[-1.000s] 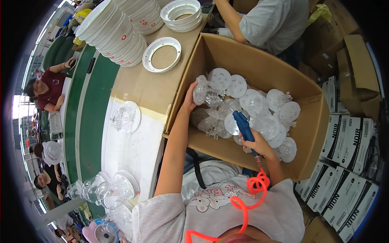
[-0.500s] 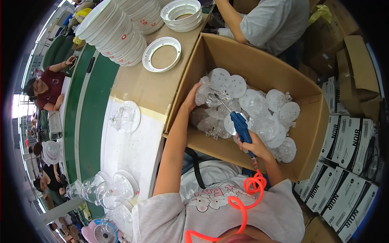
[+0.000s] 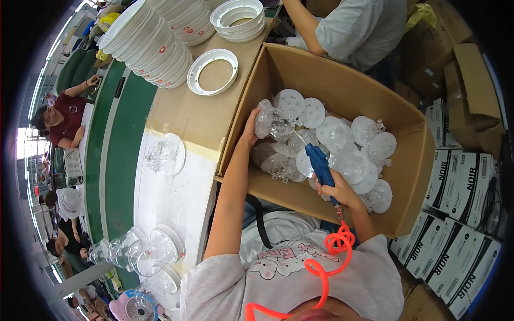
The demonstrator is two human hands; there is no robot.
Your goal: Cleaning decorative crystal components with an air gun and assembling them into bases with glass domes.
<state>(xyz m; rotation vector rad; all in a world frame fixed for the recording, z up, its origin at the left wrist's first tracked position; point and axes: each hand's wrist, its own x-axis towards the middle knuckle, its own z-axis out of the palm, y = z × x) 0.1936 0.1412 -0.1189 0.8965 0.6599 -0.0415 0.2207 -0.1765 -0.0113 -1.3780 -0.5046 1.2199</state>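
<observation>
My left hand [image 3: 250, 129] is closed around the edge of a clear plastic part [image 3: 263, 117], at the left side inside a cardboard box [image 3: 342, 73]. My right hand [image 3: 338, 189] grips a blue pneumatic screwdriver [image 3: 320, 166] by its body. Its thin metal shaft points up and left, with the tip at or close to the part in my left hand; whether they touch I cannot tell. An orange coiled air hose [image 3: 325, 289] runs from the tool's rear end. Below both hands, the box holds many similar clear parts with round discs [image 3: 333, 134], heaped together.
Left of the box, a table carries stacked white rings [image 3: 155, 48], a single white ring [image 3: 212, 72], a clear part [image 3: 167, 154] and more clear pieces [image 3: 136, 254]. Printed cartons [image 3: 455, 187] stand at right. A co-worker's sleeve [image 3: 356, 32] is beyond the box.
My left hand has shifted slightly left and turned the clear part, so its side shows more. The screwdriver has moved a little to the right along with my right hand.
</observation>
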